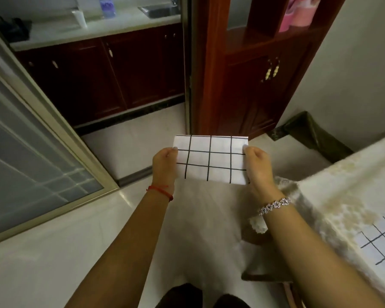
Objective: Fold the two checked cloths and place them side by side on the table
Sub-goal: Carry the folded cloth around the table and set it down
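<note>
Over tiled floor, two hands [165,165] [257,165] grip one folded cloth [211,160]; another [380,238] on table [333,196].

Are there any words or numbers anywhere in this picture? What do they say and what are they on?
No text can be read anywhere.
Checked cloth held between the left hand and the right hand: only black grid lines, no writing.
Second checked cloth on the table: grid lines only.
Purple bottle on the counter: its label is too blurred to read.
Pink packages on the shelf: too blurred to read.
</note>
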Available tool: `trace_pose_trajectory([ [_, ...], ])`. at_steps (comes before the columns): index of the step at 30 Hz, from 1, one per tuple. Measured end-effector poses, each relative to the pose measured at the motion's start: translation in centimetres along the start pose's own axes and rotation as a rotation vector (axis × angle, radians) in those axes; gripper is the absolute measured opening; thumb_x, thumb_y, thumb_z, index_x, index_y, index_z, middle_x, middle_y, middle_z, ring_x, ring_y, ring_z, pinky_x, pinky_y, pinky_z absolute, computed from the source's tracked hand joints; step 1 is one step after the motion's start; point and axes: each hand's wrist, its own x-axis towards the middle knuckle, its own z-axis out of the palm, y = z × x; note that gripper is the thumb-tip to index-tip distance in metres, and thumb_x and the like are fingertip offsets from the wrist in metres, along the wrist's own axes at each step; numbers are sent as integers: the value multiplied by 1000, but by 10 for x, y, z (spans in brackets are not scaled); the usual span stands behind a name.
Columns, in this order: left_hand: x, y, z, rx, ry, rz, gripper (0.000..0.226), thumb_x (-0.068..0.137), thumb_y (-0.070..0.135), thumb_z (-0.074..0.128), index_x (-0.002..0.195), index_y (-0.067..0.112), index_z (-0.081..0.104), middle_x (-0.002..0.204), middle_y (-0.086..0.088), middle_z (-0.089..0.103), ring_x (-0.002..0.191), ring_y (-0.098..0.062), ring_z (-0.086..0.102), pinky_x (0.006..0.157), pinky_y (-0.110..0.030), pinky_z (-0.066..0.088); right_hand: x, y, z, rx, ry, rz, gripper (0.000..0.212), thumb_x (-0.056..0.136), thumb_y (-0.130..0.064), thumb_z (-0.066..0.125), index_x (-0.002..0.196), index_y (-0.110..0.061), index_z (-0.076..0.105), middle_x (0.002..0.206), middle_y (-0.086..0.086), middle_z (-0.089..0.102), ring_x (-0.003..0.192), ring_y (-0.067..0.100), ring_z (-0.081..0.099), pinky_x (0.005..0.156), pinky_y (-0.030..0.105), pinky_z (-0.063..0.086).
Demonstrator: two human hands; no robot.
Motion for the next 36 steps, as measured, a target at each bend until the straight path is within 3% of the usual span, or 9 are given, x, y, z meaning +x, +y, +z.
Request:
trace_pose_trajectory([
  [4, 45, 6, 14, 102, -80, 52, 25, 93, 13, 44, 70, 8, 51, 69, -8, 47, 76, -23, 43, 72, -33, 38, 29, -2, 14, 28, 67, 26, 26, 95, -13, 45, 69, -7, 44, 61, 6, 39, 54, 12, 34, 38, 15, 29],
  [8, 84, 10, 38, 133, -150, 95, 20, 92, 12, 46, 77, 3, 55, 77, -16, 50, 75, -24, 45, 68, -32, 39, 61, -4, 22, 42, 144, 22, 22, 95, -11, 45, 77, 0, 52, 64, 10, 38, 43, 2, 33, 39, 14, 29],
  [13, 124, 17, 84, 121, -237, 82, 22, 92, 13, 47, 71, 9, 53, 74, -14, 51, 71, -23, 47, 67, -31, 42, 116, 3, 19, 81, 216, 54, 36, 94, -13, 45, 88, 23, 48, 76, 13, 46, 70, 21, 41, 59, 29, 35],
  [15, 141, 23, 107, 129, -279, 92, 20, 92, 12, 47, 76, 5, 55, 70, -9, 50, 69, -19, 45, 62, -25, 39, 143, 4, 12, 70, 236, 55, 34, 94, -12, 45, 85, 20, 50, 73, 14, 47, 68, 22, 42, 58, 28, 37],
  [20, 185, 42, 181, 176, -354, 139, 15, 93, 14, 48, 87, 5, 59, 69, -1, 49, 68, -14, 45, 61, -22, 37, 220, -4, -11, -24, 288, 6, 31, 96, -15, 44, 67, -8, 47, 64, 9, 49, 60, 16, 44, 53, 24, 38],
  [22, 200, 51, 212, 190, -392, 150, 16, 93, 15, 48, 86, 6, 58, 73, -8, 51, 74, -20, 48, 64, -26, 40, 250, -9, -24, -59, 328, -3, 36, 96, -16, 44, 61, -14, 44, 61, 4, 48, 59, 13, 43, 54, 26, 36],
  [27, 230, 71, 291, 205, -470, 175, 19, 94, 20, 48, 82, 9, 58, 82, -16, 56, 82, -32, 55, 80, -47, 50, 315, -17, -59, -67, 429, -15, 35, 96, -17, 44, 61, -16, 43, 62, -1, 47, 60, 9, 42, 46, 10, 34],
  [31, 247, 77, 342, 225, -524, 187, 23, 93, 23, 48, 73, 15, 55, 86, -26, 59, 89, -45, 60, 81, -55, 50, 353, -16, -83, -27, 479, 23, 33, 96, -20, 45, 64, -18, 46, 66, -1, 51, 62, 10, 48, 55, 23, 37],
  [36, 259, 90, 402, 172, -603, 177, 24, 92, 16, 51, 68, 15, 55, 76, -18, 54, 73, -30, 51, 66, -38, 41, 385, -16, -113, -20, 568, 43, 33, 96, -21, 45, 63, -18, 46, 66, -2, 51, 62, 10, 49, 57, 25, 39],
])
